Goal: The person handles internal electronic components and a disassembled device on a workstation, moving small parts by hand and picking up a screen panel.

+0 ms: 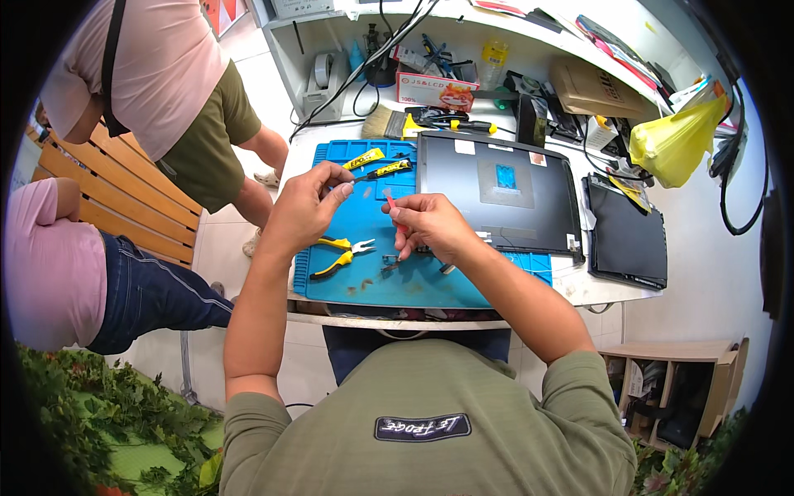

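Note:
My left hand (pixel 313 202) is over the left part of a blue work mat (pixel 331 289), thumb and fingertips pinched together. Whatever they hold is too small to make out. Just beyond those fingertips lie a yellow tube (pixel 365 159) and a black tube with a yellow label (pixel 390 170). My right hand (pixel 432 221) grips a slim red tool (pixel 400 233), whose exact kind I cannot tell. Small dark pieces (pixel 390 264) rest on the mat below it. Yellow-and-black pliers (pixel 337 258) lie with jaws apart, near my left wrist. Beside my right hand is a dark laptop lid (pixel 475 178).
Behind the mat are a wide brush (pixel 385 124), a yellow-handled screwdriver (pixel 474 126) and a red-and-white box (pixel 436 91). A black laptop-like panel (pixel 627 231) and a yellow plastic bag (pixel 678 145) are at right. Two people stand at left, near a wooden bench (pixel 116 194).

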Motion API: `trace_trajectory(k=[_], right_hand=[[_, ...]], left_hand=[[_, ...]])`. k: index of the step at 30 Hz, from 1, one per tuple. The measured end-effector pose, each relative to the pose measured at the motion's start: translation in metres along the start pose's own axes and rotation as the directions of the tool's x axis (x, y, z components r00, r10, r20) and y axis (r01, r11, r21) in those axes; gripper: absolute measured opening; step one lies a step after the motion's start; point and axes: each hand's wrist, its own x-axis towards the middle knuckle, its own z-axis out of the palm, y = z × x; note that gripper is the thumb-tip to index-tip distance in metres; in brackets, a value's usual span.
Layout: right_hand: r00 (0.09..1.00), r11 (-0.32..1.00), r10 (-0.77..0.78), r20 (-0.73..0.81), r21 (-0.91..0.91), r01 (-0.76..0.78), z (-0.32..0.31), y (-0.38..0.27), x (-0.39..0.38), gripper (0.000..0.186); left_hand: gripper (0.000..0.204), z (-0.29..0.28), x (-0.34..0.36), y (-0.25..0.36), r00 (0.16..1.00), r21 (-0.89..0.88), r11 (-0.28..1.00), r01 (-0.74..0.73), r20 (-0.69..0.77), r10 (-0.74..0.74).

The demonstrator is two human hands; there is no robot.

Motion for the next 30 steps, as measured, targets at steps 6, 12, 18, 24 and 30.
trace_trajectory(k=[6,12,18,24,30], right_hand=[[0.997,0.930,-0.046,-0.069,-0.368,0.017,0.001,-0.009,0.007,0.033],[0.998,0.680,-0.048,-0.039,-0.733,0.004,0.022,-0.027,-0.002,0.027],[0.946,0.440,-0.323,0.030,-0.880,0.178,0.010,-0.006,0.029,0.027],[0.991,0.757,-0.017,-0.132,-0.649,-0.073,0.014,-0.016,0.046,0.025],[0.999,0.991,0.050,0.010,-0.121,-0.049,0.008,-0.011,0.050,0.027]], left_hand=[[0.021,0.007,0.007,-0.020,0.983,0.128,0.979,-0.157,-0.078,0.168],[0.021,0.011,0.005,-0.029,0.998,0.176,0.984,-0.003,-0.067,0.015],[0.021,0.015,0.005,-0.028,0.992,0.180,0.983,-0.024,-0.121,0.046],[0.025,0.030,-0.008,-0.024,0.987,0.178,0.984,-0.022,-0.150,0.049],[0.022,0.042,-0.013,-0.018,0.966,0.155,0.988,-0.017,-0.251,0.056]])
